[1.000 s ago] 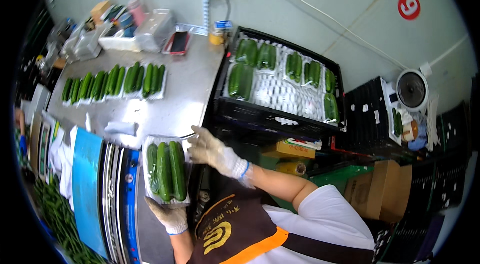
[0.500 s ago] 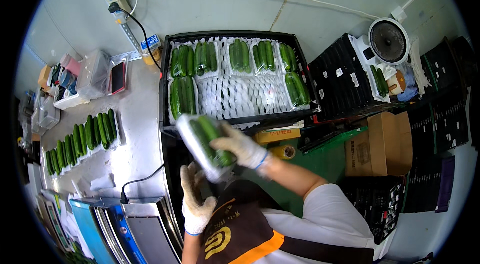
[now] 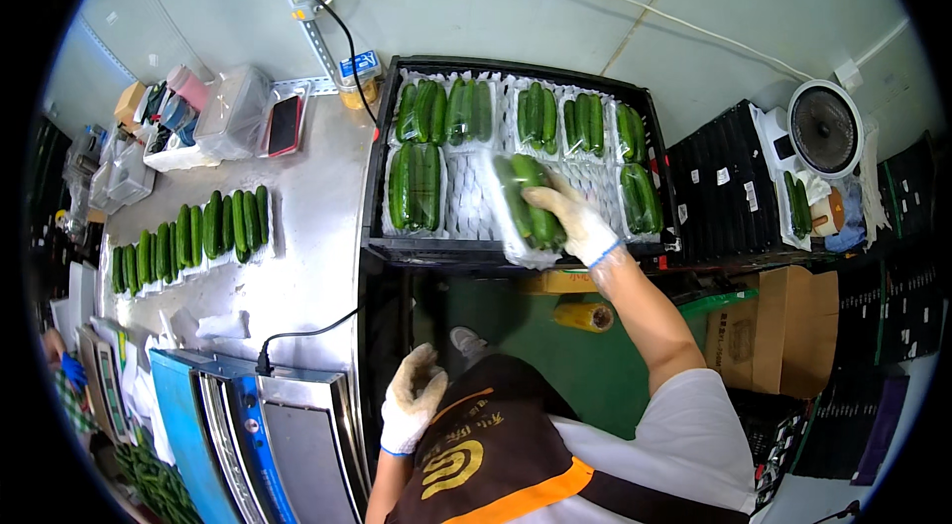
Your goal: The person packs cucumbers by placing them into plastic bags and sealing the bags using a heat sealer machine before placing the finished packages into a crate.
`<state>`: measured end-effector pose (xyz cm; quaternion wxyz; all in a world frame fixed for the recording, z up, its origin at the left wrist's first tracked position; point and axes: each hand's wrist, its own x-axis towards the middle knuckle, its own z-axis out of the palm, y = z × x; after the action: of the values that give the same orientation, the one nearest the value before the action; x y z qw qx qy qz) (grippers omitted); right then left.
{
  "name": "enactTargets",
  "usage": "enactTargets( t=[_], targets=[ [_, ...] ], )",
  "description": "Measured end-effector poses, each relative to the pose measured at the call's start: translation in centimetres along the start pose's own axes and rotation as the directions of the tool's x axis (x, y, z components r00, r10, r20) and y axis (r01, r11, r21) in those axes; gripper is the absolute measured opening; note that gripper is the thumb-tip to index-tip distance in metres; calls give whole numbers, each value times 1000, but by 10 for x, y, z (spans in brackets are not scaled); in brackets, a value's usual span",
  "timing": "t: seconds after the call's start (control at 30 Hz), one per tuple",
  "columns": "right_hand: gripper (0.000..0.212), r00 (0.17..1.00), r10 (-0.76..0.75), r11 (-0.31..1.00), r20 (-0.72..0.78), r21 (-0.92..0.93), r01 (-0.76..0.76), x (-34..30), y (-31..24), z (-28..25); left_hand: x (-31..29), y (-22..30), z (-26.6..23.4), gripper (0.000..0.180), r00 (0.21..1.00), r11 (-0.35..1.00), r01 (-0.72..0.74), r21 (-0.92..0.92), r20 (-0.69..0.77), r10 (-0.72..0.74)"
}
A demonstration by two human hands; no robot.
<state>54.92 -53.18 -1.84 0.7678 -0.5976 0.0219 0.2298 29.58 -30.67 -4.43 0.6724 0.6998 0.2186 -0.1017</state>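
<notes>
My right hand (image 3: 573, 217), in a white knit glove, grips a film-wrapped tray of cucumbers (image 3: 528, 212) from its right side. The pack is tilted and hangs over the near middle of a black crate (image 3: 456, 248). White foam netting (image 3: 470, 195) lines the crate. Inside lie several more wrapped cucumber packs (image 3: 415, 185), in the back row and at both ends of the near row. Low in front of my body, my gloved left hand (image 3: 415, 399) holds nothing, its fingers loosely bent and apart from the thumb.
Several trays of unwrapped cucumbers (image 3: 191, 238) line the steel table (image 3: 317, 256) at left. Nearer stands a wrapping machine (image 3: 302, 450) with a black cable. Stacked black crates (image 3: 724, 182) bear a round-dial scale (image 3: 825, 127). A cardboard box (image 3: 783, 331) and yellow tape roll (image 3: 583, 317) sit lower right.
My right hand has carried the cucumber pack away from my body, rightward and over the crate. My left hand no longer is beside the pack. The whole view has shifted.
</notes>
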Motion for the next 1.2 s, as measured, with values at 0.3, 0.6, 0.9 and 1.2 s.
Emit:
enactTargets(
  t=[0.3,0.6,0.9,1.2],
  targets=[
    [89,959,-169,583,-228,-807,-89,88,63,22,-11,-25,-7,41,999,1000,-16,0,-48,16],
    [93,966,-129,647,-226,-757,-90,84,54,28,-21,-32,-19,40,997,998,-5,62,-81,10],
    [94,906,-253,318,-340,-914,-254,89,69,63,-20,-44,-24,39,996,997,57,-55,-68,-61],
    [88,951,-207,179,-230,-965,-194,78,66,64,-2,-50,-16,37,998,996,53,65,24,-54]
  ],
)
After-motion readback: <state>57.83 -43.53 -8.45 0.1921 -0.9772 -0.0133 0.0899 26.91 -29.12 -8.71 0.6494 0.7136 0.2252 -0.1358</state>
